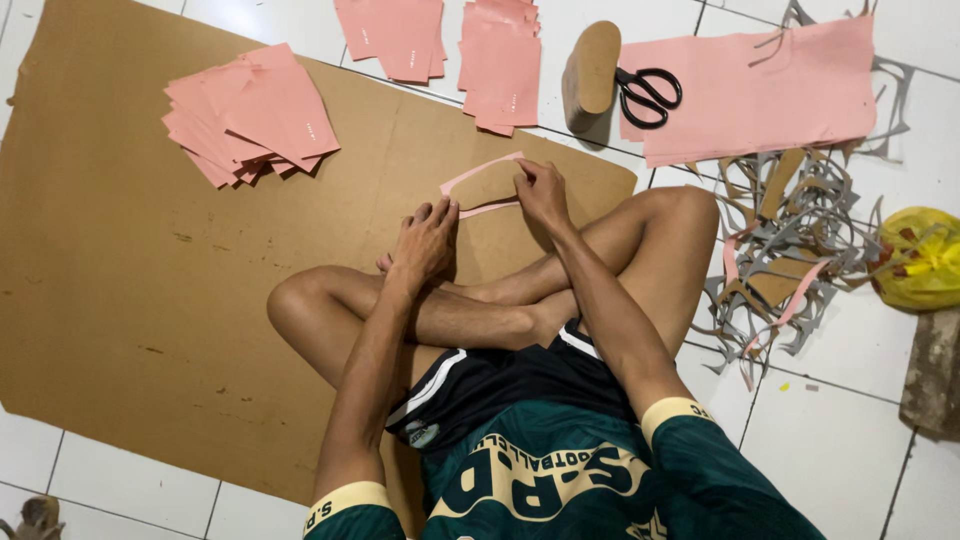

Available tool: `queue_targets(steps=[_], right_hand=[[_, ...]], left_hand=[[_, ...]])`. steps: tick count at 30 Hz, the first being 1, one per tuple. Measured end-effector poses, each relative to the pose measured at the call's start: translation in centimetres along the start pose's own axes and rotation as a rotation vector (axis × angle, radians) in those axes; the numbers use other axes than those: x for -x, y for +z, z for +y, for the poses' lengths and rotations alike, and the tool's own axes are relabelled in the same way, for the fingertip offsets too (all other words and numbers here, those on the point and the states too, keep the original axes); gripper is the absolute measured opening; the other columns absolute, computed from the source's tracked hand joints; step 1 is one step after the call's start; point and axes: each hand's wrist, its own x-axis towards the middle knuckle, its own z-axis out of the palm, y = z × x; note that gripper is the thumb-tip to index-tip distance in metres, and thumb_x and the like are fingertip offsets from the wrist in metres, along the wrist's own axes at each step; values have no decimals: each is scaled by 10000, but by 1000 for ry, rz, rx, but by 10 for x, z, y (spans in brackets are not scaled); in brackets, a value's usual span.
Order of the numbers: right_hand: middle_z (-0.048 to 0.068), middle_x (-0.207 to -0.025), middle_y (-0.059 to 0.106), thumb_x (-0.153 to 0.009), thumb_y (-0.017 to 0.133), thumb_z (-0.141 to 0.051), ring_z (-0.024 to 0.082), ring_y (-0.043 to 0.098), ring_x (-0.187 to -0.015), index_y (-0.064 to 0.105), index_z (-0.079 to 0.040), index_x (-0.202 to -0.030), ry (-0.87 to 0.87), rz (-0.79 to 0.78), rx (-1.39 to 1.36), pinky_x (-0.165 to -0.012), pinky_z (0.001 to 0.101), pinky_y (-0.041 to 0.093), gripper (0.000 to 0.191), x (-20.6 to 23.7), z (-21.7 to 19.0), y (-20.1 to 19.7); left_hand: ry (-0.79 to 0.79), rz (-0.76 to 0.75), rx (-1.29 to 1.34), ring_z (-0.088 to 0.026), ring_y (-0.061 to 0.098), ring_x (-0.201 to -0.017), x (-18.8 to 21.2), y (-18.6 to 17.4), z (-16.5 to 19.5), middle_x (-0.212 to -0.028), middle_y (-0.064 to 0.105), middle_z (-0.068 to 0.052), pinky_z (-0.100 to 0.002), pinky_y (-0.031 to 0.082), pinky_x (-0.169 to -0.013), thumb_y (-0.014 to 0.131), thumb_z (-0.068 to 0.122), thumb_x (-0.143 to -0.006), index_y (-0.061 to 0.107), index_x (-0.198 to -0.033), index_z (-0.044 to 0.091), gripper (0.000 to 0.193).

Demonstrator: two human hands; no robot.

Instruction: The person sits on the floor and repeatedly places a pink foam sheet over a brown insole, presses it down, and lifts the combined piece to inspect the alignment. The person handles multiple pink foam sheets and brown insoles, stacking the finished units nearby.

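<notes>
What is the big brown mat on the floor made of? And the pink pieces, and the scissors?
The brown mat looks like cardboard: flat, matte, with scuffs and stains. The pink pieces seem thin paper-like or faux-leather sheet; they lie flat in fanned stacks, but the look leaves it open. The scissors have black handles, probably plastic; the blades are too hidden to tell.

Crumpled yellow plastic bag (918, 257) on white floor tiles, far right, beside grey offcuts (800, 270).
</notes>
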Motion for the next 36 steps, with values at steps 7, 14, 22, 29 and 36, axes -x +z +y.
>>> queue_targets(steps=[7, 14, 22, 29, 36], right_hand=[[122, -923, 735, -840, 783, -149, 222, 721, -799, 650, -12, -1165, 256, -55, -211, -733, 361, 593, 377, 5, 12, -5], [122, -885, 723, -840, 809, -157, 217, 710, -794, 602, -9, -1070, 276, -58, -142, -727, 369, 582, 343, -2, 36, 4], [213, -1009, 561, -813, 783, -99, 399, 574, -963, 526, 20, -1085, 49, 112, 84, -849, 495, 478, 393, -10, 35, 2], [88, -960, 661, -875, 745, -189, 233, 671, -884, 553, -29, -1102, 407, -33, -342, -712, 361, 573, 337, 21, 51, 2], [87, -1064, 664, -1009, 690, -353, 154, 664, -898, 543, 5, -1277, 426, 153, -1013, -736, 260, 579, 471, 23, 64, -24]], left_hand=[[-28, -26, 42, -374, 457, -1359, 3, 11, 13, -1560, 458, -108, -536, 410, -1048, 551, 164, -895, 448, -1513, 97, 630], [-8, 12, 24, -364, 478, -1349, -19, 50, 15, -1563, 470, -99, -524, 432, -1028, 553, 143, -880, 460, -1512, 103, 640], [-32, 75, 43, -366, 491, -1336, -43, 48, 25, -1533, 495, -125, -523, 428, -1058, 621, 153, -872, 506, -1471, 81, 614], [-56, 223, 193, -436, 502, -1296, -51, 65, 52, -1404, 528, -295, -529, 439, -1032, 795, 296, -724, 507, -1279, -64, 721], [-325, 298, 858, -273, 745, -848, -30, 54, 56, -936, 758, -163, -386, 594, -729, 670, 226, -1004, 723, -1152, 4, 271]])
